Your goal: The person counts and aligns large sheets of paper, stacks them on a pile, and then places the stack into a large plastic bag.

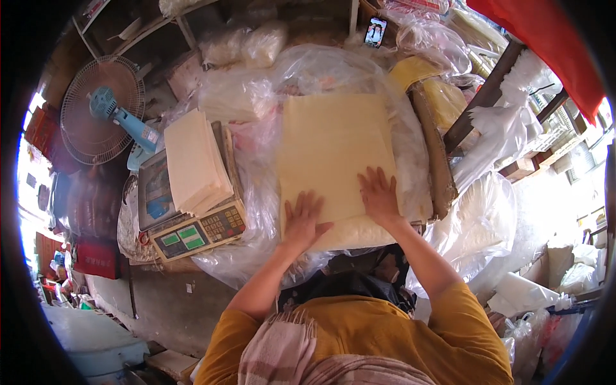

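Note:
A stack of large pale-yellow sheets (337, 151) lies in front of me on a plastic-covered work surface. Near its lower left corner rests my left hand (304, 218), palm down, fingers spread and slightly blurred. My right hand (380, 196) lies flat on the right side of the stack, fingers apart. Neither hand grips anything. To the left, a digital weighing scale (215, 226) with a lit green display carries a pile of cream sheets (196, 163). Whether the stack is paper or another thin sheet material, I cannot tell.
A blue fan (131, 125) stands beyond the scale at the left. Clear plastic wrapping (247, 186) surrounds the stack. A lit phone (375, 32) is propped at the back. On the right are a cardboard edge (431, 151), a dark post (481, 96) and a hanging red cloth (552, 45).

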Tool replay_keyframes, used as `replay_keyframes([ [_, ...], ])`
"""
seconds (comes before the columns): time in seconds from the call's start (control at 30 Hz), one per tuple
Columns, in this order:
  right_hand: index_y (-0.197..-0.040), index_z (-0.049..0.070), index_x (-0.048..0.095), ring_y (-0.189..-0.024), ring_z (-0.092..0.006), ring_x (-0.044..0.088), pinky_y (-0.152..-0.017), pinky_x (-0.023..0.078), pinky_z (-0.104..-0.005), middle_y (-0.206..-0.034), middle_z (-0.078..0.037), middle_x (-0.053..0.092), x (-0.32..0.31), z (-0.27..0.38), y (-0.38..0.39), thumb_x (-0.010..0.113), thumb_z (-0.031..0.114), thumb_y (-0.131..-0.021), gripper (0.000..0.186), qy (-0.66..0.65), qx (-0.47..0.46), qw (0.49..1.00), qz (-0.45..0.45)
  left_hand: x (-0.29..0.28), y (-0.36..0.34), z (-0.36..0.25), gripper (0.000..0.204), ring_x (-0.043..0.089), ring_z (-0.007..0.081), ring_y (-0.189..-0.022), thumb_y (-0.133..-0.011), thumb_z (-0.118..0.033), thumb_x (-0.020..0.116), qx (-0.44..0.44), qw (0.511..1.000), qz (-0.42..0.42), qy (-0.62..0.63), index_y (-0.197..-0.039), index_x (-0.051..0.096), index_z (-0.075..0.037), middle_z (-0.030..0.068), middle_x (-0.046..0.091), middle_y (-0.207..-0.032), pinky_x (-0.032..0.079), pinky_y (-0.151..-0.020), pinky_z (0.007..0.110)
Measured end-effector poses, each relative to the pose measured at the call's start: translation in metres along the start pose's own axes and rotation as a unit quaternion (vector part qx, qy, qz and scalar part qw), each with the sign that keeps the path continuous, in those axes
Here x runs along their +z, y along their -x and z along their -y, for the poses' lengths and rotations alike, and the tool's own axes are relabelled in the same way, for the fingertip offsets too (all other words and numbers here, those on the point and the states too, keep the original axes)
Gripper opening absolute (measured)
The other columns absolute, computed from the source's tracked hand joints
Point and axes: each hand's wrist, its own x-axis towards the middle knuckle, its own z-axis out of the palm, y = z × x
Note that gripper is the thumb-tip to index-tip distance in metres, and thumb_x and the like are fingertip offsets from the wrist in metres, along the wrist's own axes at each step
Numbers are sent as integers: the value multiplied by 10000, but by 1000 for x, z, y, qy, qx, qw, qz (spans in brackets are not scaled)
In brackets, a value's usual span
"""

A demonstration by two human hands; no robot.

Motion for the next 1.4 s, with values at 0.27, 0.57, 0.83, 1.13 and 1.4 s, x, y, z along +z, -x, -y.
replay_keyframes([
  [0.27, -1355, 107, 380, -1311, -339, 312, -1043, 230, -585, -1380, -137, 389, -48, 37, 0, 484, 219, -907, 474, -193, -37, 980, 31, -36, 1, 30, 229, 641, 291, -814, -723, -148, 613, -16, 1000, -6, 24, -937, 631, -71, 122, 664, -850, 491, -717, 428],
  [0.57, -1095, 83, 580, -1182, -271, 489, -1024, 309, -543, -1166, -74, 576, -74, 6, 16, 584, 63, -718, 378, -161, -376, 911, -61, -146, -32, -36, 351, 605, 352, -967, -880, -326, 553, -12, 931, 87, 355, -1089, 614, -49, 165, 642, -1027, 480, -838, 401],
  [0.83, -1006, 49, 638, -1138, -308, 533, -964, 430, -389, -1114, -104, 626, 0, -43, 85, 584, -43, -671, 352, -380, -133, 915, 1, 4, -23, 16, 528, 233, 240, -1377, -911, -358, 453, 75, 992, 89, 49, -1382, 375, -132, 61, 287, -1480, 178, -1092, 535],
  [1.13, -1018, -21, 625, -806, -85, 537, -718, 454, -262, -903, -20, 640, 16, -66, 60, 611, 199, -876, 263, -564, 193, 800, 70, -21, -26, 89, 369, 619, 166, -961, -930, -273, 488, -181, 686, 185, 680, -1242, 535, -82, 61, 667, -1046, 450, -876, 295],
  [1.4, -1147, -25, 563, -926, -129, 577, -831, 446, -267, -1021, -65, 650, 1, -49, 28, 624, 97, -808, 365, -502, 210, 838, 32, -18, -25, 26, 559, 614, 146, -923, -749, -67, 689, -259, 821, 11, 508, -1271, 489, -60, 100, 646, -1067, 469, -796, 263],
])
